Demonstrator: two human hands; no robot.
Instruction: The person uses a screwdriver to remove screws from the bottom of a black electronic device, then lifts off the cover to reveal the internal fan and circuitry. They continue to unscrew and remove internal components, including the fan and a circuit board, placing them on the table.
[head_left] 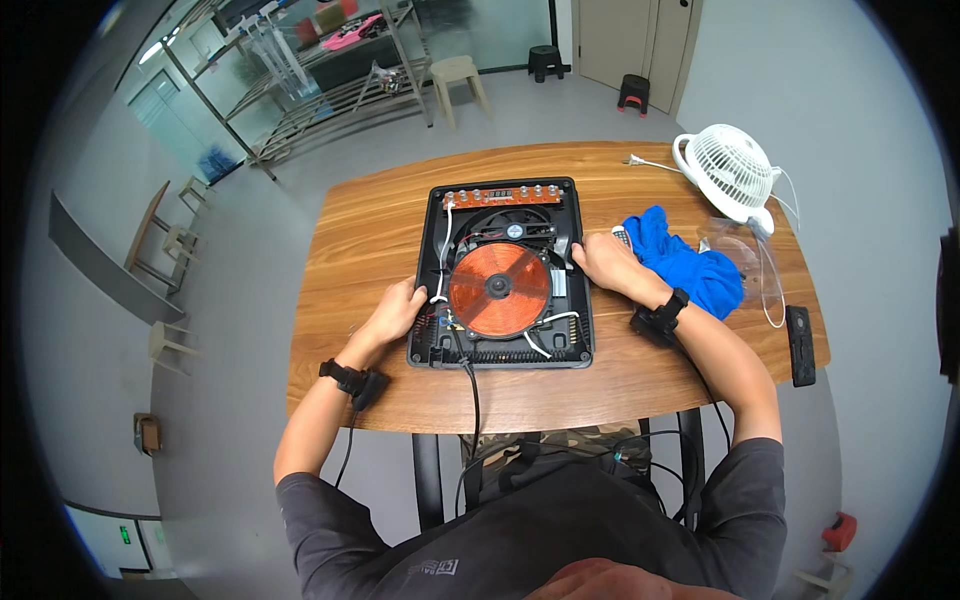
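Note:
An opened induction cooker (pixel 585 345) lies on the wooden table in front of me, its inside facing up. In its middle sits a round copper coil (pixel 475 300). Behind the coil are a black cooling fan (pixel 515 230) and, along the far edge, an orange circuit board (pixel 500 197). My left hand (pixel 400 308) grips the left edge of the black housing, and my right hand (pixel 608 262) holds the right edge; the fingertips under the rim are hidden. A black power cord (pixel 475 400) runs from the near side over the table edge.
Right of the cooker lie a crumpled blue cloth (pixel 690 270) and a partly covered remote control (pixel 621 236). A white fan (pixel 728 165) rests at the far right corner of the table (pixel 370 230). Near the right edge is a long black object (pixel 800 345).

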